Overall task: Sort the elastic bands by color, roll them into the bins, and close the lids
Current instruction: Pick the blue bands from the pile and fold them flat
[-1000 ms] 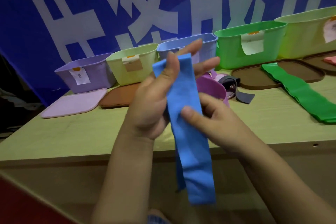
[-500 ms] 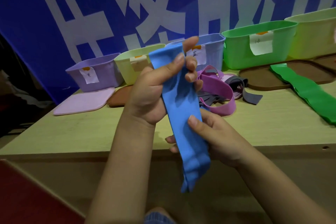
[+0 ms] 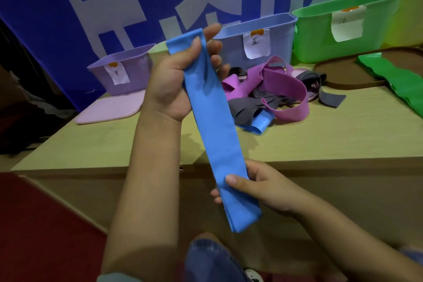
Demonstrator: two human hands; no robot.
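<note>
I see both hands pinching the blue band [image 3: 214, 135]: left hand [image 3: 174, 82] at 12 o'clock, right hand [image 3: 258, 186] at 6. It looks light, limp, stretchy; I'd roll from an end.

Blue backdrop [image 3: 57, 18], upper half of the frame: large white Chinese characters, cropped by the frame edges and not readable as whole words. Blue bin [image 3: 258, 36], upper centre: white paper label [image 3: 256, 45] with an orange mark above it, bearing one handwritten character, apparently "蓝". Purple bin [image 3: 121, 71], left of centre: white label [image 3: 117, 73] with a handwritten character too blurred to read. Green bin [image 3: 343, 27], upper right: white label [image 3: 348, 24] with faint, illegible handwriting.
</note>
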